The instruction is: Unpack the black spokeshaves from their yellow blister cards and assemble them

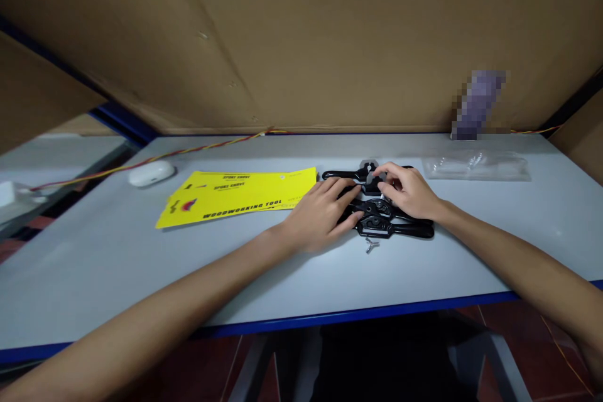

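In the head view, the glossy black metal hand tools with slim, two-sided handles (377,226) lie close together on the pale grey counter (282,289), right of the yellow printed cards (245,195). Your left hand (323,210) lies over their left-hand handles, its fingers loosely spread; you cannot tell from here whether they grip or only rest. Your right hand (406,191) is bent over the farther tools, thumb and forefinger a little apart beside a small flat grey metal plate (370,178); whether they pinch it is unclear.

Expect the tools to be stiff and fairly heavy for their size, with smooth, likely slippery handles. Take hold by the rounded handles, and treat the plate's edges as possibly sharp. The small silver winged screw (371,245), lying just in front of the nearest tool, looks light and easy to roll away; pinch it by its wings.

On the cards you can read "WOODWORKING TOOL" and, smaller, "SPOKE" with a second word too blurred to settle. The remaining print is illegible.
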Demonstrator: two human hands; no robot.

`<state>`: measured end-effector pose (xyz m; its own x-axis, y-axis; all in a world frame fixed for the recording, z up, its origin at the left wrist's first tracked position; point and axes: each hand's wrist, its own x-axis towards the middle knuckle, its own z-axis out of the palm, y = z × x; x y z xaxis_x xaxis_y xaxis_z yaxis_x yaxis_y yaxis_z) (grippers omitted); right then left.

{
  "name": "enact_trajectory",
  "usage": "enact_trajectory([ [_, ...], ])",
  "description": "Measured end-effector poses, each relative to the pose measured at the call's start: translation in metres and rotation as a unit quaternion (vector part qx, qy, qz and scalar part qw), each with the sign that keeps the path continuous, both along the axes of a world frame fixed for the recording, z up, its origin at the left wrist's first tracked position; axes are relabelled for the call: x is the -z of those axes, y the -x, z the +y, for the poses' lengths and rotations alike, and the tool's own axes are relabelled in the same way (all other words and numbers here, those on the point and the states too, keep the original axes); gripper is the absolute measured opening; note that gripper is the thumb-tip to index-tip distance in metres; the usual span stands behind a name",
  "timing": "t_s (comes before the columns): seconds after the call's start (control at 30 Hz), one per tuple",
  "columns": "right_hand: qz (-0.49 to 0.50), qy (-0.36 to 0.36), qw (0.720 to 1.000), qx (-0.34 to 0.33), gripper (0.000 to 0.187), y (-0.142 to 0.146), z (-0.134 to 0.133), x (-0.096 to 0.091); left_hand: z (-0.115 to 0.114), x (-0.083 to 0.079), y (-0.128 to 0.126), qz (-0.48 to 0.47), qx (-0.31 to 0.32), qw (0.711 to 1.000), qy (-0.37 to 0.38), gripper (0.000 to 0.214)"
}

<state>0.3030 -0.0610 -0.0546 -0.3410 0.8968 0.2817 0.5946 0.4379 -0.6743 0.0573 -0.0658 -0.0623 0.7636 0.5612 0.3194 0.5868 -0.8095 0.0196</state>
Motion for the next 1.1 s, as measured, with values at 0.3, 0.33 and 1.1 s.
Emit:
enact_trajectory([
  [0.3, -0.06, -0.04, 0.996, 0.056, 0.03, 0.0029, 0.0021, 0.0031, 0.0004, 0.0009, 0.0, -0.007, -0.001, 1.0, 0.015, 0.066],
  [0.33, -0.07, -0.034, 0.996, 0.052, 0.033, 0.0028, 0.002, 0.0028, 0.0002, 0.0006, -0.0001, -0.008, -0.001, 1.0, 0.016, 0.066],
  [1.1, 0.046, 0.038, 0.998, 0.021, 0.037, -0.0023, 0.003, -0.0037, -0.0002, 0.0095, 0.0014, -0.029, -0.063, 0.994, 0.083, 0.068],
])
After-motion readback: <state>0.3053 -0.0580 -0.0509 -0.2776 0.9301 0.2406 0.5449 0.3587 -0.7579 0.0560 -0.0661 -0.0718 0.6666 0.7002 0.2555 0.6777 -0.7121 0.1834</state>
